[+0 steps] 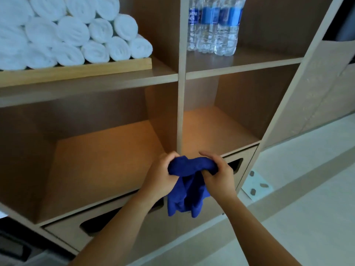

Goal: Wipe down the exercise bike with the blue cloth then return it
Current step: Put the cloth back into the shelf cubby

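Holding the blue cloth bunched up, left hand and right hand fingers squeeze it before the shelf

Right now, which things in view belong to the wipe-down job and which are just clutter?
Job:
blue cloth
left hand
right hand
shelf unit, probably where the cloth goes back

Lying about:
rolled white towels
wooden tray
water bottles

wooden shelf unit with towels, bottles
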A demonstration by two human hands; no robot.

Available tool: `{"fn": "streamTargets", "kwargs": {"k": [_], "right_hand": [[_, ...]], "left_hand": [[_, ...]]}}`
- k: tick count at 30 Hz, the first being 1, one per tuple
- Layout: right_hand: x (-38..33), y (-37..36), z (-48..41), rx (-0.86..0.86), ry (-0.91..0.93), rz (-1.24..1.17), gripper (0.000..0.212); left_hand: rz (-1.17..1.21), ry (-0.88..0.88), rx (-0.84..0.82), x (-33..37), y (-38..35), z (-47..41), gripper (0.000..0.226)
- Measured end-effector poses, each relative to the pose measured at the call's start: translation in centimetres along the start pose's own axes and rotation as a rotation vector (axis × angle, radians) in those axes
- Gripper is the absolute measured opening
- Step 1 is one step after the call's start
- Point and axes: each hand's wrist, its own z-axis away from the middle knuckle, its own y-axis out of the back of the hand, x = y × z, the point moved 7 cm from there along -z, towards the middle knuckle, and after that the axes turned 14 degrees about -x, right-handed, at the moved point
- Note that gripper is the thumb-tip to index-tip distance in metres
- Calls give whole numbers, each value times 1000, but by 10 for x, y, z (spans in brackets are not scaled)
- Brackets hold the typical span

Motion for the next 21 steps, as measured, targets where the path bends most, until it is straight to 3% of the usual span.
{"fn": "streamTargets", "kwargs": {"k": [5,10,14,18,21], "right_hand": [[28,32,-49,-20,40,29,60],[61,67,-103,-131,32,-33,65],[64,96,-163,-180,130,-168,56],[61,109,-212,-212,227,-246,57],[88,99,-226,-349,190,-149,46]], "left_hand": [[-25,58,26,-7,-29,-55,20],[50,180,149,-8,-47,-111,16],[94,240,302,5,-30,-165,12],[125,213,485,17,-4,-203,29],[53,300,417,-5,-18,-214,41]]}}
